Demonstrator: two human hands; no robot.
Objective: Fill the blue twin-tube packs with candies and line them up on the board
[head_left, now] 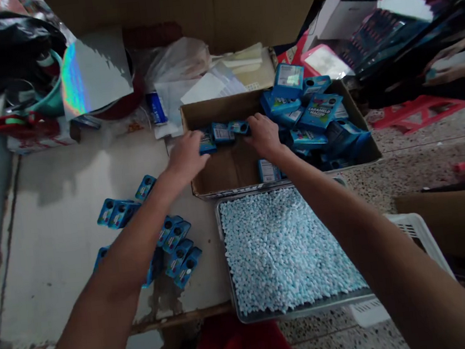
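Note:
A low cardboard box (pixel 232 174) holds small blue candy boxes. Along its far left side three of them stand in a short row. My left hand (pixel 186 154) is at the left end, thumb and fingers closed around a blue candy box (pixel 207 142). At the right end my right hand (pixel 265 132) has its fingers curled down on another blue candy box (pixel 239 127); its fingertips are partly hidden. Between them sits a third blue candy box (pixel 222 132). A loose pile of candy boxes (pixel 320 111) fills the right half of the cardboard box.
In front stands a clear tray (pixel 232 286) full of pale blue and white candies (pixel 278 247). Several blue candy boxes (pixel 176 234) stand on the white table (pixel 63 238) at left. A white basket (pixel 423 225) is at right. Another person's hand (pixel 450 63) shows at far right.

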